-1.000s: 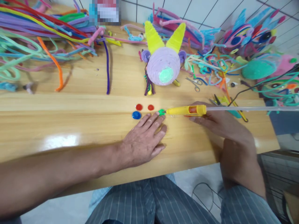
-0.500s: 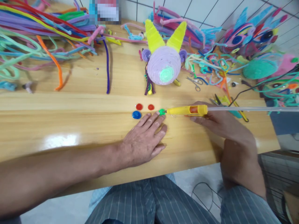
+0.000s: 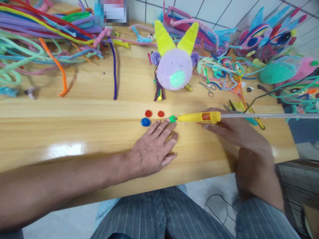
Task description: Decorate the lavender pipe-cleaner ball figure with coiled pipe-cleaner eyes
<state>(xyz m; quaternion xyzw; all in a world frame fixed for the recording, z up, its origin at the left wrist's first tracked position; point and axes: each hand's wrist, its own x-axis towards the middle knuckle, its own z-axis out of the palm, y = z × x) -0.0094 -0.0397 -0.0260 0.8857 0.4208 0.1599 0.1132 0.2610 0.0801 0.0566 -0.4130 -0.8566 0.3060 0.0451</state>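
Note:
My left hand (image 3: 154,149) lies flat on the wooden table, fingers spread, with fingertips touching a small green disc (image 3: 172,119). My right hand (image 3: 229,127) is wrapped round a yellow hot glue gun (image 3: 199,117), whose metal nozzle points left and meets the green disc. A long clear glue stick (image 3: 269,116) runs out of the gun's back end to the right. Just beyond my left fingers lie two red discs, one red disc (image 3: 148,113) to the left of a smaller red disc (image 3: 160,114), and a blue disc (image 3: 145,122) close by.
A lilac coiled ball with yellow ears (image 3: 174,69) stands at the back middle. Pipe cleaners (image 3: 50,30) are heaped at the back left. Small scissors (image 3: 208,88), pliers (image 3: 230,107) and craft scraps lie to the right. A black cord (image 3: 261,96) runs across the right side.

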